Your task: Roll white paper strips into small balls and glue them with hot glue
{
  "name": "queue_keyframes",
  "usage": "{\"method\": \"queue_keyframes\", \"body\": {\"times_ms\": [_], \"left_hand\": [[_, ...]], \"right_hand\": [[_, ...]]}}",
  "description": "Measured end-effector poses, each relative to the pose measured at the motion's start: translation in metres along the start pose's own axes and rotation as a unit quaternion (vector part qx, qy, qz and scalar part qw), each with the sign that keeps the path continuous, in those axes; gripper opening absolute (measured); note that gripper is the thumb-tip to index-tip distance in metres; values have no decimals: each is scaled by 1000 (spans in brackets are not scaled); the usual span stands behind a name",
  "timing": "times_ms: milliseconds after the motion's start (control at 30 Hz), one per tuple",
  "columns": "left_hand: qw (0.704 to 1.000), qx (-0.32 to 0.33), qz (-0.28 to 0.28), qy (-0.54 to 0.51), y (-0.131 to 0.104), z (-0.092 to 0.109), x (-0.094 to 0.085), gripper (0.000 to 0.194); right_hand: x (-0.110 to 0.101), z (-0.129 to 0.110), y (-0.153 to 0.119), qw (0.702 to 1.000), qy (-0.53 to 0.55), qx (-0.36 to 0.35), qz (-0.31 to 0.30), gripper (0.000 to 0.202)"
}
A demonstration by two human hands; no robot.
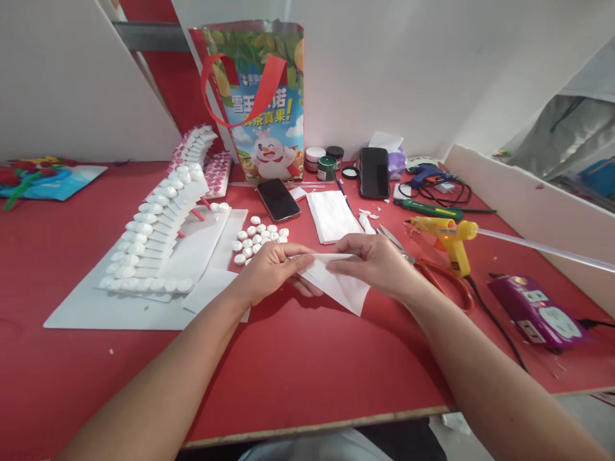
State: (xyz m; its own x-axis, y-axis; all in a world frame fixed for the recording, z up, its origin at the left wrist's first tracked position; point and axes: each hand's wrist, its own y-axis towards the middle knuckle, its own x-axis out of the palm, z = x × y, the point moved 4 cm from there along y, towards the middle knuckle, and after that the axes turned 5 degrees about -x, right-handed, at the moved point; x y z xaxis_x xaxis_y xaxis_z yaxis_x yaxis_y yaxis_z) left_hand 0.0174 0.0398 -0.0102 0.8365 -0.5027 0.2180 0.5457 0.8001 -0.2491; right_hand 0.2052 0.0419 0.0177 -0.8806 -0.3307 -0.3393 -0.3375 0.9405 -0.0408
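Note:
A thin white paper sheet (350, 288) is stretched between both hands above the red table, one corner hanging down. My left hand (278, 269) pinches its left end between thumb and fingers. My right hand (372, 259) grips the upper right edge, thumb and fingers closed on it. Just behind my left hand lie several small white rounded pieces (257, 238). A stack of white sheets (334, 216) rests behind the hands. To the left, a curved row of white-tipped strips (144, 237) stands on a white board (96, 306).
Behind are a phone (278, 199), a second phone (374, 173), a printed bag (269, 102) and paint jars (327, 168). At right lie red-handled scissors (444, 282), a yellow glue gun (446, 240) with its cable, and a purple power box (538, 310). The red table's front edge (317, 427) is near.

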Motion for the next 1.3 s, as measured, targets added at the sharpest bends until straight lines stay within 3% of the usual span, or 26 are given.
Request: {"method": "queue_keyframes", "body": {"times_ms": [267,433,600,767,1033,1233,1300], "left_hand": [[998,44,3,-41,-6,7,-5,29],[994,66,-15,-89,-10,11,-6,19],[990,24,-74,-117,-7,8,-6,39],[997,-21,-21,-77,-4,2,-7,27],[995,-36,-37,-88,-1,-1,-6,27],[998,-20,-20,-48,-3,4,-13,32],[999,-9,-12,-29,-4,7,-14,33]], "right_hand": [[-7,-2,-2,993,96,-74,9,22],[-10,-5,-4,987,128,-94,-23,14],[-10,-8,-3,988,87,-122,-25,11],[-10,-7,-3,987,42,-154,-31,14],[-8,-12,-5,987,21,-153,-44,15],[-39,-18,-13,981,-46,-157,-100,17],[-56,-16,-15,990,-9,-129,-60,13]]}}
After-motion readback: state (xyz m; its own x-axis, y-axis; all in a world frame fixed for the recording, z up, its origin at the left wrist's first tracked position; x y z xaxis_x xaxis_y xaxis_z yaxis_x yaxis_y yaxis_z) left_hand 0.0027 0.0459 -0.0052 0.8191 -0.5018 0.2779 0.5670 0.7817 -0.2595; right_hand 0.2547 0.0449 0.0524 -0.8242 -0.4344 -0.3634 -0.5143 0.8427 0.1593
